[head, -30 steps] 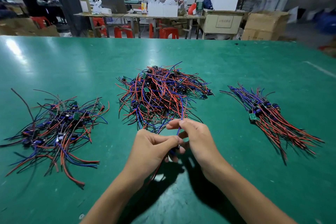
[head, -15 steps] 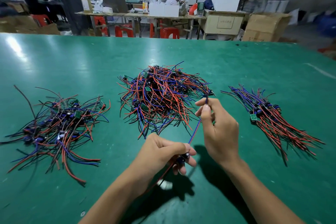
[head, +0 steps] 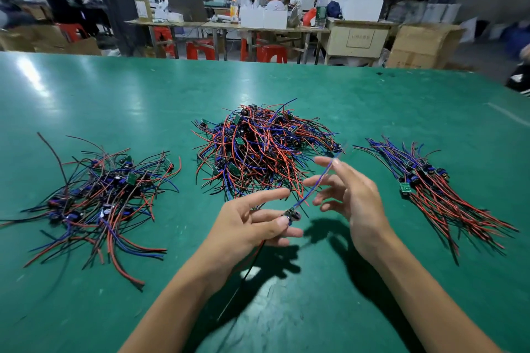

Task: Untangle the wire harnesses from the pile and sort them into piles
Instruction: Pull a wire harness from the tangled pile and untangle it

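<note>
A tangled heap of red, blue and black wire harnesses lies mid-table. A looser pile sits to the left and a neatly combed pile to the right. My left hand pinches one harness by its small dark component between thumb and middle finger, index finger straight. Its blue wire rises up and right; red and black wires hang below the hand. My right hand hovers beside the blue wire with fingers spread and holds nothing.
The green table spreads wide on every side of the piles. Beyond its far edge are work tables, red stools, cardboard boxes and several people.
My right hand slid up along the blue wire, then let go and spread its fingers. My left hand keeps its pinch on the harness and has straightened its index finger.
</note>
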A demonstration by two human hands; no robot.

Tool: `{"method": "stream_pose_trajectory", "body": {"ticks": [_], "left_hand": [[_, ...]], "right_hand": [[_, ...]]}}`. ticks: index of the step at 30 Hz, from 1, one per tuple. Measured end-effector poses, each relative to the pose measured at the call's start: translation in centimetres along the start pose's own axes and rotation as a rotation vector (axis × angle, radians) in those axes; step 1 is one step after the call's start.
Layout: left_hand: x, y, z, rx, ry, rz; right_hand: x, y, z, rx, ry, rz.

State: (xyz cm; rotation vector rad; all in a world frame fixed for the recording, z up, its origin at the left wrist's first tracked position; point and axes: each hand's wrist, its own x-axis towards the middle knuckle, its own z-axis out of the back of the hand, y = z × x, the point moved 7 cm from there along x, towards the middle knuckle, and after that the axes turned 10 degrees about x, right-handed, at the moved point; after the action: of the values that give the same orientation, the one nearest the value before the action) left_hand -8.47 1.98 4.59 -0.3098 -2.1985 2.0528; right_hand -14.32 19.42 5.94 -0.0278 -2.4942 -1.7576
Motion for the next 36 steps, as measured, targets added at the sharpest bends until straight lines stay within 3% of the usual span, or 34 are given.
{"method": "stream_pose_trajectory", "body": {"ticks": [3, 5, 10, 15, 18, 20, 27, 30, 36], "left_hand": [[0.1, -0.4, 0.1, -0.008, -0.029, -0.041], [0.2, -0.3, 0.2, -0.010, -0.020, -0.049], [0.2, -0.1, 0.0, 0.064, 0.004, -0.039], [0.4, 0.2, 0.0, 0.252, -0.052, -0.032], [0.4, 0.1, -0.2, 0.306, -0.046, -0.049], [0.3, 0.2, -0.2, 0.334, -0.001, -0.033], [-1.1, 0.4, -1.8, 0.260, 0.384, 0.050], [-1.0, 0.2, -1.9, 0.269, 0.356, 0.048], [-0.1, 0.1, -1.2, 0.222, 0.124, 0.007]], "right_hand": [[-0.8, -0.7, -1.8, -0.128, 0.189, -0.022], [-1.0, -0.7, -2.1, -0.210, 0.183, 0.051], [-1.1, 0.3, -1.5, -0.218, 0.055, 0.205], [-0.8, 1.7, 1.3, -0.092, -0.252, 0.309], [-0.8, 2.0, 1.9, -0.097, -0.304, 0.313], [-0.7, 1.9, 1.5, -0.104, -0.258, 0.292], [-0.5, 1.3, 0.4, -0.048, -0.103, 0.113], [-0.6, 1.4, -0.2, -0.077, -0.032, 0.097], [-2.0, 0.6, -3.2, -0.219, 0.194, 0.094]]}}
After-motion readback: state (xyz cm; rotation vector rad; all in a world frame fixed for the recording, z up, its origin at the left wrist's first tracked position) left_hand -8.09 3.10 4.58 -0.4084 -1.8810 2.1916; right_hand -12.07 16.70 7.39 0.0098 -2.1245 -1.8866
